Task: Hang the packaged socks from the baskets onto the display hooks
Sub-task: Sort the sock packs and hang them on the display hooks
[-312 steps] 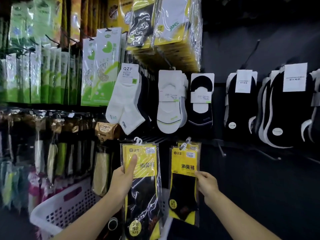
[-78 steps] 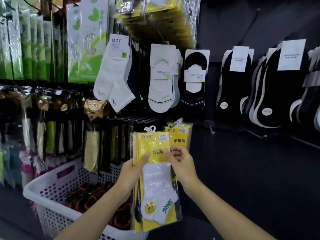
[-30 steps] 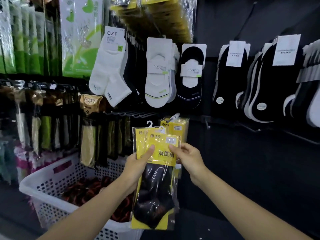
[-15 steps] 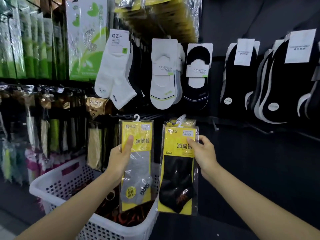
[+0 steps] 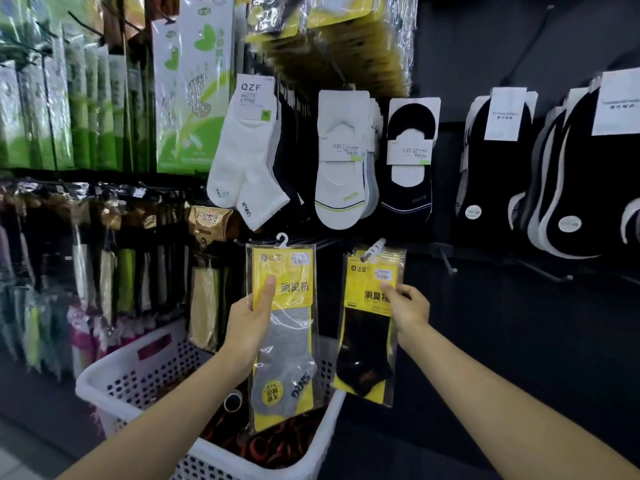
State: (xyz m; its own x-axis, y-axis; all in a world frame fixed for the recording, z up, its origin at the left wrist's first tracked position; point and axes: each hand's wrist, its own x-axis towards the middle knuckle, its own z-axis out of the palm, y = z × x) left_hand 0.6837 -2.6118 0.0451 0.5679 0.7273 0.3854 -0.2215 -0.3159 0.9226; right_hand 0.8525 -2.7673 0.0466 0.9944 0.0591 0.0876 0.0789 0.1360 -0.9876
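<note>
At the lower left stands a white perforated basket (image 5: 100,374). It holds a heap of dark red and black goods (image 5: 277,445), too blurred to name.

Above its far rim the left hand (image 5: 251,317) grips a grey sock pack (image 5: 282,327) by its yellow card, with the thumb flat on the front and the fingers behind. The pack's white plastic hanger (image 5: 282,239) is free of any hook.

Just beside it the right hand (image 5: 407,306) pinches the edge of a black sock pack (image 5: 372,323). The tip of a display hook (image 5: 374,247) pokes out at the top of this pack, which fronts a small stack of like packs. It looks threaded on, so this hanging seems almost finished.

The next move would be to let go of it and then lift the grey pack so its hanger catches a peg. Bare hooks (image 5: 450,268) stick out farther right.
</note>
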